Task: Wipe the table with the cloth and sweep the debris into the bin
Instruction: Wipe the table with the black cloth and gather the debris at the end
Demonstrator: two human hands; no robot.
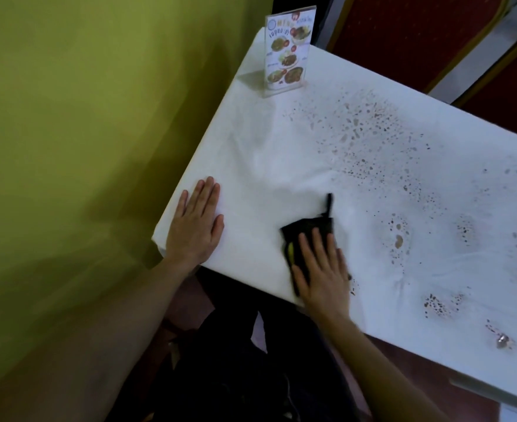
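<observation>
Cloth (309,236), dark and folded into a small pad with a yellow patch showing at its left side, lies low in the centre of the frame on the white table (281,147), close to the near edge. The right hand (321,269) rests on top of it, fingers spread and flat, palm pressing down rather than curled round anything. A thin black strip, perhaps a loop or loose corner, sticks up from the pad's far corner. The left hand (194,223) lies open and flat on the bare tabletop at the left-centre of the frame, near the table's corner, holding nothing and probably bracing.

To the right of the pad, the surface is scattered with brown specks and wet-looking blotches (373,132), running from the middle of the frame out to the right edge, with denser clusters in the lower right. A few crumbs sit just beside the right wrist at the table's edge. A menu stand (287,53) in clear acrylic stands upright at the top centre, well apart from the hands. No bin is in view.

The pad looks soft, light and limp; it should bunch or unfold if dragged by a corner, so flat palm pressure over its middle seems the surest hold. The table looks smooth, so it should slide easily. Most of the wiping appears still to do.
</observation>
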